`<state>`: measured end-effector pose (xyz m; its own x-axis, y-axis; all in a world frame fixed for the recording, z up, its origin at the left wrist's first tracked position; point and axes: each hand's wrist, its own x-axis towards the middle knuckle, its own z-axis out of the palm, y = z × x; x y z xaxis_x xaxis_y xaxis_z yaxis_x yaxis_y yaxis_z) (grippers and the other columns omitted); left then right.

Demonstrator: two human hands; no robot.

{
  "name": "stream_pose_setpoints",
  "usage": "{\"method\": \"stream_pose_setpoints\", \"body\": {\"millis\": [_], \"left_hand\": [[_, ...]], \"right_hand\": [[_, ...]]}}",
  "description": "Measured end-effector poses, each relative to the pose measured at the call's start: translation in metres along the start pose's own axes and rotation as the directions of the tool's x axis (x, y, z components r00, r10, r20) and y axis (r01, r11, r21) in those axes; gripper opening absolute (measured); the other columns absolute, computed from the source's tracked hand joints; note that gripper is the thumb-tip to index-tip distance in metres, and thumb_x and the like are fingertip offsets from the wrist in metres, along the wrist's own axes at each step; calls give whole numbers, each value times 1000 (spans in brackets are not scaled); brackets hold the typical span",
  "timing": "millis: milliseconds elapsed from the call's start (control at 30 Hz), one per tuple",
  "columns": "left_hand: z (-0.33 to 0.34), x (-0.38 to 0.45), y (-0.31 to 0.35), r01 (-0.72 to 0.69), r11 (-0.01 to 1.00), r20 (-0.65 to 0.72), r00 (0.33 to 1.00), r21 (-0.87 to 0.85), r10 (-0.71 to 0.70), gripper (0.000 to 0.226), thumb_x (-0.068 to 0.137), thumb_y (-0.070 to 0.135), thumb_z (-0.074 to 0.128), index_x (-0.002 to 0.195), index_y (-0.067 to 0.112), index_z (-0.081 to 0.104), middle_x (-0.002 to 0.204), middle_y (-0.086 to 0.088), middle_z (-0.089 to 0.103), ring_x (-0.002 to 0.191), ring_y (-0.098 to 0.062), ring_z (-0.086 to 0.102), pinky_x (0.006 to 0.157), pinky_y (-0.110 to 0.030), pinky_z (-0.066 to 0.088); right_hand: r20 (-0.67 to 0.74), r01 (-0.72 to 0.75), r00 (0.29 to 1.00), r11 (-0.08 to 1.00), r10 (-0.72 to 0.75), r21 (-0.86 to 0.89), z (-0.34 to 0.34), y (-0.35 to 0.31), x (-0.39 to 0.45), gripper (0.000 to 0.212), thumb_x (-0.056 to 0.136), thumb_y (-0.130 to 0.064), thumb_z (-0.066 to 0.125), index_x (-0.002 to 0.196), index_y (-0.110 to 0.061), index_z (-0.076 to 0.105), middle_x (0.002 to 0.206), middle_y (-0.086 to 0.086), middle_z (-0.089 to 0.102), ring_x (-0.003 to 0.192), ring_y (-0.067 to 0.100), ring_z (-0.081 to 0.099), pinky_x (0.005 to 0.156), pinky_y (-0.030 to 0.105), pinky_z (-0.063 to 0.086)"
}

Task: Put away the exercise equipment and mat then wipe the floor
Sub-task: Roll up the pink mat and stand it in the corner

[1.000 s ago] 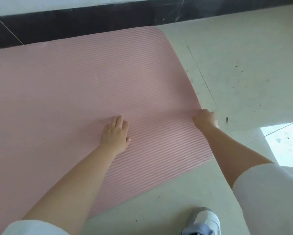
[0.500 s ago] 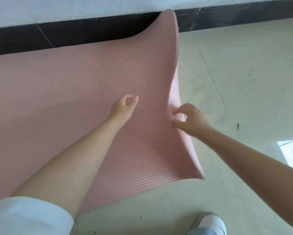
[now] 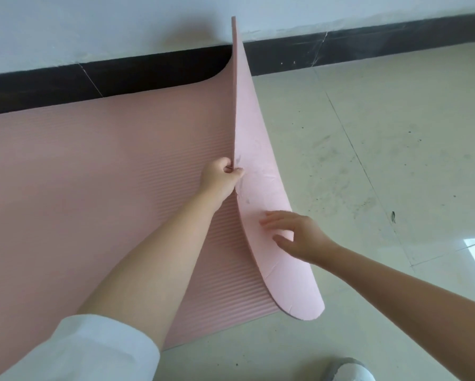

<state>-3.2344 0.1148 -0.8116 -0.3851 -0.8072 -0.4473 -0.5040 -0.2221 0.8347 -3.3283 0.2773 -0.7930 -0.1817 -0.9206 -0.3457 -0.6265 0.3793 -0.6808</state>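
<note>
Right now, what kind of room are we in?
Probably an indoor home or workout room, though little shows: a pale tiled floor, a white wall with a dark baseboard, and a pink exercise mat being lifted at its end by the left hand.

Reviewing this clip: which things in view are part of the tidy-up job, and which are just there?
Part of the job:
- pink mat, its end lifted off the floor
- left hand, pinching the mat's raised edge
- right hand, fingers spread against the mat's underside
- floor, scuffed, to be wiped

Just there:
- black skirting
- shoe
</note>
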Motion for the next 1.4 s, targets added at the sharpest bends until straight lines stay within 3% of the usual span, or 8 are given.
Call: {"method": "stream_pose_setpoints", "body": {"millis": [100,233,433,667,1033,1133,1267,1400], "left_hand": [[-1,6,-8,78,996,-1,997,-52,-78,18,87,7,59,71,13,53,69,-3,51,73,-16,45,56,-25,32],[-3,6,-30,248,959,32,969,-139,-246,29,89,7,58,63,20,52,71,3,56,78,-18,54,66,-27,44],[-7,-2,-33,207,970,-205,962,131,-177,17,83,13,66,92,10,53,89,-5,56,79,-26,58,80,-33,47],[-22,-5,16,-217,891,-290,892,400,347,26,88,2,53,112,-1,58,116,-16,58,103,-29,58,87,-31,43],[1,8,44,186,966,167,973,-179,-157,89,72,34,71,145,11,27,149,-5,37,133,-24,43,112,-40,36],[1,9,26,270,944,148,958,-192,-244,84,71,32,76,138,6,32,141,-8,45,127,-26,48,107,-43,42],[-4,12,3,267,940,114,962,-212,-247,72,76,22,75,134,9,35,139,-5,48,126,-24,48,107,-38,41],[-1,16,-3,218,943,74,976,-252,-206,68,81,15,69,137,8,31,137,-6,48,124,-22,49,93,-28,41]], "right_hand": [[-136,-276,948,956,288,97,-7,10,5,63,75,-12,75,132,-8,50,135,12,51,128,28,46,104,26,34],[194,-592,806,761,559,266,-2,12,22,107,71,-31,79,149,-18,7,146,10,36,132,27,39,107,37,39],[6,-640,755,735,656,224,15,4,35,68,70,-24,75,124,-9,36,98,3,50,87,26,52,64,31,48],[-212,-557,808,830,550,31,1,-7,31,41,76,-23,68,103,-9,41,85,3,50,77,26,50,51,27,35],[-256,-399,916,778,309,-485,-14,-37,14,14,89,-8,45,97,-10,33,95,8,57,94,30,60,48,25,29],[-226,-310,950,738,216,-600,20,-50,11,40,84,-5,54,120,2,40,113,15,59,103,29,59,68,32,45],[-236,-225,968,727,90,-649,57,-37,5,86,25,-28,88,96,5,53,62,8,66,49,20,62,40,21,46],[-131,-135,988,832,76,-538,46,-38,0,76,67,-53,58,121,1,57,94,9,66,80,24,66,64,33,54]]}}
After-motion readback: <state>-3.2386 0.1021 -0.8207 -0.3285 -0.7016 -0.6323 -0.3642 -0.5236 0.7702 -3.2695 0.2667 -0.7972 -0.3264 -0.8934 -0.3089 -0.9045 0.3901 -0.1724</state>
